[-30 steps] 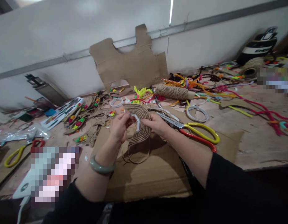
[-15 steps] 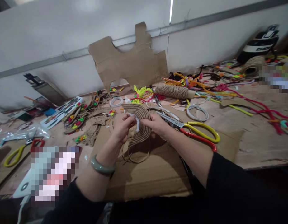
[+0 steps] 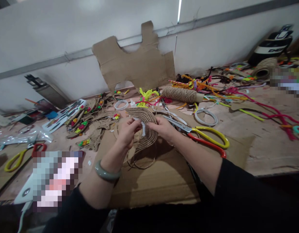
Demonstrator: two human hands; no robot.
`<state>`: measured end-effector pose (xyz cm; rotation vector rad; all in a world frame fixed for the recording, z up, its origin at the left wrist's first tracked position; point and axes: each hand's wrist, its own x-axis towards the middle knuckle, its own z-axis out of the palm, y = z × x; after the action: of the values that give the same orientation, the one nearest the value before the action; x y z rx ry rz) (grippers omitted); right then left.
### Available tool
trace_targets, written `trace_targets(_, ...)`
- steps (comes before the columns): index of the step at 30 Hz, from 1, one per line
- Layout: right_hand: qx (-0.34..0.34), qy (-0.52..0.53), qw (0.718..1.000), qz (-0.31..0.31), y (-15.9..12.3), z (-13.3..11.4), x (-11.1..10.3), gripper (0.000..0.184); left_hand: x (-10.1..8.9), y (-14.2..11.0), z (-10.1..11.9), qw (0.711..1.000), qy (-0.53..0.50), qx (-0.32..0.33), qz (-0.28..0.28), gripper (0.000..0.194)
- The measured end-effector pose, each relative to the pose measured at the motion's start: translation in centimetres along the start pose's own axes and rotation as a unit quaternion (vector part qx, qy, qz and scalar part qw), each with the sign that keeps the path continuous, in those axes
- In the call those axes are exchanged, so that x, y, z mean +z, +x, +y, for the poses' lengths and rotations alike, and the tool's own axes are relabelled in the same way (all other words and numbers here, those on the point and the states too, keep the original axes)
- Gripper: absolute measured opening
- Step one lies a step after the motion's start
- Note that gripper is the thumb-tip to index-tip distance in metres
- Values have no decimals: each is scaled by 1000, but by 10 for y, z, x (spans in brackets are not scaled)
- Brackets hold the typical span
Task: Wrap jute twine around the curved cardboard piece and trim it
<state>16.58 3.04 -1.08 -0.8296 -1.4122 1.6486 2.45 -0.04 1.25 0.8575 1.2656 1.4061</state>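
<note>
A curved piece made of rows of brown twine (image 3: 142,113) is held up between my hands over a cardboard sheet (image 3: 161,181). My right hand (image 3: 165,130) grips its right edge, thumb lying on the rows. At its inner edge, my left hand (image 3: 127,132) is closed in a pinch on a white strip, perhaps tape (image 3: 143,130), which lies against the twine. The left fingertips are partly hidden. Loose loops of twine (image 3: 145,167) hang below the piece. Scissors with yellow and red handles (image 3: 191,129) lie just right of my right hand.
Behind the hands lie a twine spool (image 3: 179,94) and a tape roll (image 3: 206,116). Twine shapes with coloured bits (image 3: 79,126) are heaped at left, near a second pair of scissors (image 3: 17,160). A cut cardboard piece (image 3: 134,64) leans on the wall. Coloured cords (image 3: 265,113) spread at right.
The view has shifted very slightly. Both hands keep almost the same hold on the twine piece and the white strip.
</note>
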Motion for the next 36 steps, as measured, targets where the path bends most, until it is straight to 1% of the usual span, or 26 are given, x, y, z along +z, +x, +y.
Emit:
trace_targets(4, -3, 21, 1000, 22, 0, 0, 0, 20, -1, -2, -1, 998, 41, -9, -57, 17)
trace_targets(6, -3, 18, 1000, 25, 0, -1, -1, 22, -1, -2, -1, 996, 49, -10, -71, 16)
trace_targets(9, -4, 19, 1000, 19, 0, -1, -1, 24, -1, -1, -1, 997, 41, 1, -62, 15)
trace_targets(14, -2, 14, 1000, -9, 1, 1, -1, 27, -1, 0, -1, 999, 28, 20, -29, 17)
trace_targets(18, 8, 20, 1000, -14, 1, 3, -1, 29, -2, -1, 0, 997, 50, 10, -57, 21)
trace_targets(21, 3, 22, 1000, 1, 1, 1, 0, 29, -2, -1, 0, 995, 61, 6, -74, 23)
trace_targets(24, -4, 24, 1000, 13, 1, -1, 0, 29, -3, 1, -1, 997, 45, 14, -58, 26)
trace_targets(28, 22, 5, 1000, 5, -1, -3, 0, 27, -3, 2, -1, 999, 24, 16, -32, 27)
trace_targets(33, 4, 7, 999, 43, -1, -9, 0, 25, -2, -2, 4, 996, 60, 1, -64, 21)
trace_targets(36, -9, -4, 999, 51, -1, -10, -1, 25, -3, -4, 3, 993, 82, -1, -88, 21)
